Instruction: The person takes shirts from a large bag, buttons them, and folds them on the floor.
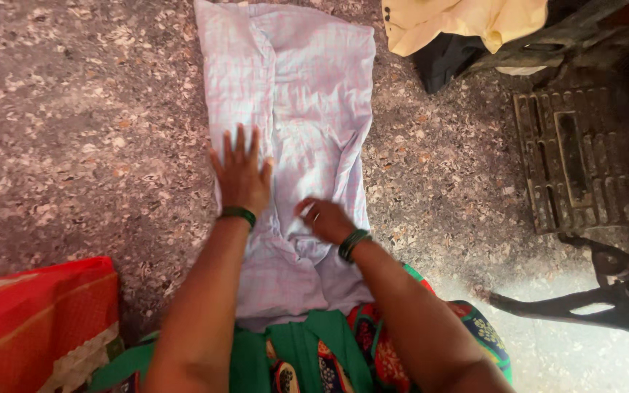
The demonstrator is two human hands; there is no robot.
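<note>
A pale lilac checked cloth [307,94] lies spread lengthwise on the speckled stone floor [74,138], folded along its length. My left hand [240,175] presses flat on its left side, fingers apart and pointing away from me. My right hand [325,218] rests on the cloth near its middle, fingers curled and bunching the fabric at a crease. Both wrists wear dark green bangles. The near end of the cloth reaches my lap, which is covered in green and patterned fabric.
A red and orange cloth bundle [34,320] sits at the lower left. A cream garment [467,22] over dark fabric lies at the top right. A black cast-iron treadle and frame [576,160] of a sewing machine stand on the right.
</note>
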